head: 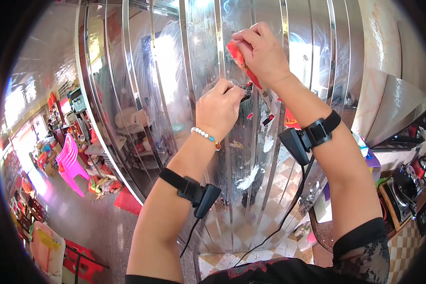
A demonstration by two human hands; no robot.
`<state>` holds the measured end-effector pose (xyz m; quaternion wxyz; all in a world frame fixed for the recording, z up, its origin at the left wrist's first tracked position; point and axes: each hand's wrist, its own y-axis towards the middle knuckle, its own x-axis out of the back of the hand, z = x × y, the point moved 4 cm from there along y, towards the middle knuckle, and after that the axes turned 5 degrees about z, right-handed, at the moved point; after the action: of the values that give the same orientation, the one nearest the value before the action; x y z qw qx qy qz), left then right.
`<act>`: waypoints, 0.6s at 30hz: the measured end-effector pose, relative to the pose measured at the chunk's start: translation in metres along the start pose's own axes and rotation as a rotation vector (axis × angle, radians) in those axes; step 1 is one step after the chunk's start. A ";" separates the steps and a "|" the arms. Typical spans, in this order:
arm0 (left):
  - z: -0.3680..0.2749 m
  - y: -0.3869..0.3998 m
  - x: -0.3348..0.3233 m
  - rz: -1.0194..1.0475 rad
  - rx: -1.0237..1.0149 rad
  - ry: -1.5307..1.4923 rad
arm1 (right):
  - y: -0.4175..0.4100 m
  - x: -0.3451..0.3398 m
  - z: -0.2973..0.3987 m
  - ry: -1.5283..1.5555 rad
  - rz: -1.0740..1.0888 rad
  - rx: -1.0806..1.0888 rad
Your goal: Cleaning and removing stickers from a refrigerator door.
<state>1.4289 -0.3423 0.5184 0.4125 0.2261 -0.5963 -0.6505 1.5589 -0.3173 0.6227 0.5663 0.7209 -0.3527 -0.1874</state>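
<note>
A reflective metal door with vertical ribs [200, 53] stands before me, streaked with whitish smears. High on it, my right hand [264, 53] pinches a torn strip of red printed paper [241, 60], whose lower tip hangs down by the panel. Lower and to the left, my left hand [220, 104] is closed on a small dark, crumpled wad [247, 92]; its material is unclear. White paper residue [248, 178] and small red scraps [268, 119] cling to the metal below. Another red paper piece [291, 119] is partly hidden behind my right forearm.
Stacked pink plastic chairs [70, 159] stand on the floor at left, near a red mat [127, 201]. To the right are a gas stove [399, 198] with a black pan [405, 181] and a counter edge [321, 232]. Cables [287, 213] hang from bands on both forearms.
</note>
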 end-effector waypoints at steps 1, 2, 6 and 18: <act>0.000 0.000 0.000 -0.007 -0.001 -0.001 | 0.004 -0.004 -0.005 -0.001 0.001 0.001; 0.001 0.000 0.000 -0.014 -0.003 -0.004 | 0.006 -0.004 -0.009 -0.013 -0.052 0.042; 0.004 -0.002 -0.002 -0.028 -0.002 -0.016 | 0.009 -0.005 -0.025 0.309 -0.116 -0.190; 0.007 -0.003 -0.001 -0.030 -0.039 -0.025 | -0.009 0.005 -0.028 0.664 -0.016 -0.461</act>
<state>1.4228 -0.3374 0.5166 0.3998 0.2187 -0.5851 -0.6708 1.5834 -0.3006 0.6231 0.7949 0.5990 -0.0940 -0.0230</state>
